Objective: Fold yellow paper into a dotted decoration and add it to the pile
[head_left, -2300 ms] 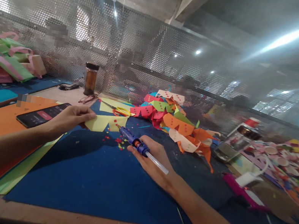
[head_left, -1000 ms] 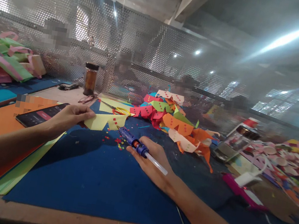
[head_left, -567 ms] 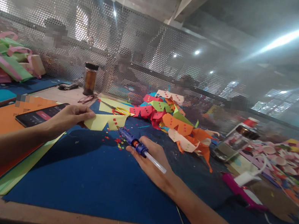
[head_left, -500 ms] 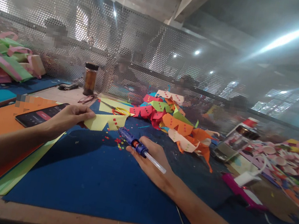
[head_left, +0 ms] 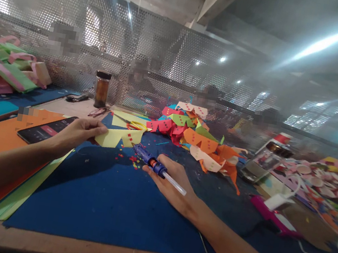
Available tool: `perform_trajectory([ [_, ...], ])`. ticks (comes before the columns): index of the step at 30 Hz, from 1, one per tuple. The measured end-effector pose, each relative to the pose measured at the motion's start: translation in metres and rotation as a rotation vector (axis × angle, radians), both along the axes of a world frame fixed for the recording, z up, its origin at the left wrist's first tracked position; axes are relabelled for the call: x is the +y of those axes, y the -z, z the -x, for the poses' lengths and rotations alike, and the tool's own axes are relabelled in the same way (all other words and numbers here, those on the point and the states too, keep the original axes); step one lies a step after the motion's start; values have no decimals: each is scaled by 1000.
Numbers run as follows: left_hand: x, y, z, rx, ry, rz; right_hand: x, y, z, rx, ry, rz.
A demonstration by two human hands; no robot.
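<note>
Well, left hand (head_left: 88, 129): pinched one end of the yellow paper cutout (head_left: 111, 138), which was held over the blue sheet (head_left: 122, 205).
Right hand (head_left: 177, 172): gripped the blue glue gun (head_left: 146, 156), nozzle at the cutout's lower edge; contact couldn't be told.
Red squares (head_left: 129, 135): sat on the cutout; gluing was apparently in hand.
Loose bits (head_left: 132, 159): lay below; the next move seemingly called for a steady cutout and careful nozzle.

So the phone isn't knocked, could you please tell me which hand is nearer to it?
Left. The left hand is just right of the phone, overlapping its edge in view; the right hand is farther right, around the glue gun.
</note>
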State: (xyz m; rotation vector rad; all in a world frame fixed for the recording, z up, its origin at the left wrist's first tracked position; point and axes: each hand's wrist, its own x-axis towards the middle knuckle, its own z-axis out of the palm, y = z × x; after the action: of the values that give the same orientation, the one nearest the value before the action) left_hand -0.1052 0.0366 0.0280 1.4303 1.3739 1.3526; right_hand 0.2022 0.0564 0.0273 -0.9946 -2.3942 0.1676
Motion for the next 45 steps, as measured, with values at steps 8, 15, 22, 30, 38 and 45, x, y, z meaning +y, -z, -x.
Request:
perform_trajectory([
  [8,4,6,4,-15,26,-1,-4,-4,1,22,12,23],
  [15,-1,1,1,6,10,-2,-3,-4,0,4,4,37],
  [22,4,7,4,-7,23,-5,-4,-4,-1,10,5,32],
  [30,-3,-3,-1,-4,-15,9,-5,-6,0,7,1,31],
  [38,0,0,1,15,-7,-19,-9,-11,4,61,16,77],
  [45,5,8,5,-14,5,-16,-17,-22,8,149,7,195],
])
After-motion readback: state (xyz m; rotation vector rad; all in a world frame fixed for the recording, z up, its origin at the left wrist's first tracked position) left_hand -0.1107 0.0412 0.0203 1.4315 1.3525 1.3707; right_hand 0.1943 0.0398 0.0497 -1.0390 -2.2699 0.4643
